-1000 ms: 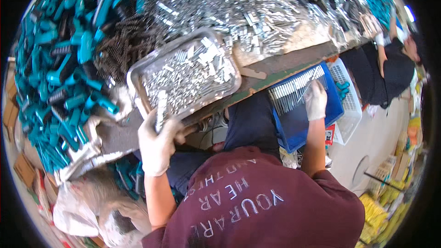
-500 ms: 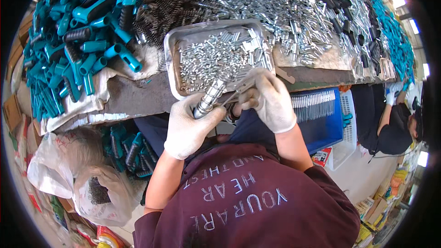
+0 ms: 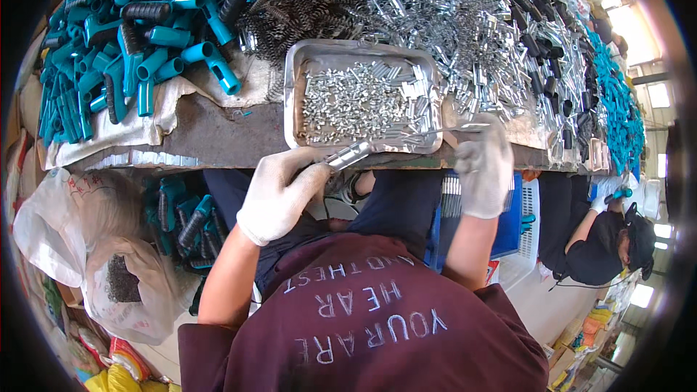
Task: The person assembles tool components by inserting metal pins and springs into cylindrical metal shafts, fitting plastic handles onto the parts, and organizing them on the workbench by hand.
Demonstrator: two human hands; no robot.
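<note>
My left hand (image 3: 282,199), in a white glove, is closed around a shiny metal cylinder (image 3: 351,155), tilted up to the right beside the tray's front edge. A thin, pointed metal tool (image 3: 446,130) is held by my gloved right hand (image 3: 484,174); its exact kind is unclear. The tool's narrow end reaches left over the tray's front right corner, apart from the cylinder. Motion smears the right fingers a little. Small silver pins and sleeves (image 3: 348,105) lie in the shallow metal tray (image 3: 290,94).
Teal and black handles (image 3: 152,36) pile up at the back left, beside dark springs (image 3: 301,11). Loose metal parts (image 3: 465,51) heap behind the tray. Below the table edge stand plastic bags (image 3: 127,283) and a blue crate (image 3: 501,236). A co-worker (image 3: 602,239) sits at right.
My right hand has moved right with the tool, away from the cylinder. My left hand has lowered slightly, and the cylinder now lies flatter. The whole view has shifted.
</note>
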